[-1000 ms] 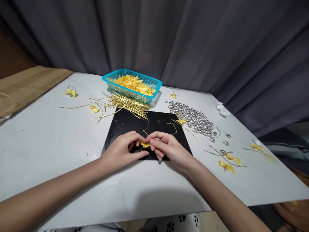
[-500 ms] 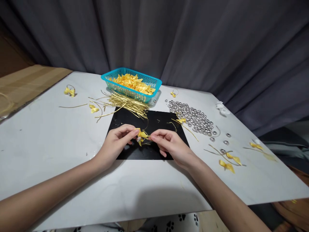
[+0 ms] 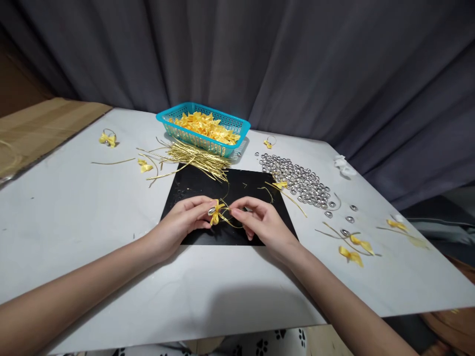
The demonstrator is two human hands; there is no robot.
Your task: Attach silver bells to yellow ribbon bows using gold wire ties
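My left hand (image 3: 189, 216) pinches a yellow ribbon bow (image 3: 216, 217) with a silver bead (image 3: 211, 211) on its front. Thin gold cord (image 3: 232, 225) loops out from the bow toward the right. Its end is pinched between the thumb and forefinger of my right hand (image 3: 260, 217). Both hands hover over a black mat (image 3: 208, 237). Part of the bow lies hidden behind my left thumb.
A blue basket (image 3: 245, 129) of yellow bows stands at the back. Before it lies a bundle of gold cords (image 3: 196, 159). Silver beads (image 3: 297, 178) are heaped at right. Loose bows (image 3: 351, 255) and cord pieces are scattered on the white table (image 3: 129, 306).
The bow has turned in my left hand, so the bead now faces left. The gold cord has opened into a wider loop between my hands. My right hand stays nearly in place.
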